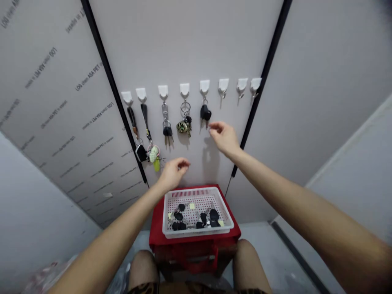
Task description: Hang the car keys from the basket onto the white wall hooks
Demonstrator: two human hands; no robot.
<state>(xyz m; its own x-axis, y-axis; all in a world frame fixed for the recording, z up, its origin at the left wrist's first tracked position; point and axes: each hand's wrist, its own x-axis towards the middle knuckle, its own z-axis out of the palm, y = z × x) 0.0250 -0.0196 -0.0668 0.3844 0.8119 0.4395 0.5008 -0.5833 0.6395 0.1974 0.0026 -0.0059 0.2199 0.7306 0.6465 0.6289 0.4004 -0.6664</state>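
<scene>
Head view is showing the right grip (225, 138) hovering just beside the black-headed key bunch (206, 112), which is hanging from a white wall hook (204, 86) above and slightly left of those fingertips. Its fingers are curving loosely, holding nothing visible. The left grip (172, 174), lower and further left, is also hanging loosely curled and seemingly empty. A careless brush by the right grip could be setting that bunch swinging; if its ring is sitting shallowly on the hook, it could be slipping off and dropping toward the white plastic basket (167, 234) below both grips. Beside the left grip's knuckles, a pale green charm (154, 154) is dangling with its keys, so a leftward sweep could be snagging them.

Whether the right fingertips are touching the nearest key blade is remaining unclear, and the ring's seating is showing too small to judge. The left palm is facing away. In the basket, loose keys (214, 214) are overlapping, defying a count, and their yellow tags (192, 206) are showing no legible writing.
</scene>
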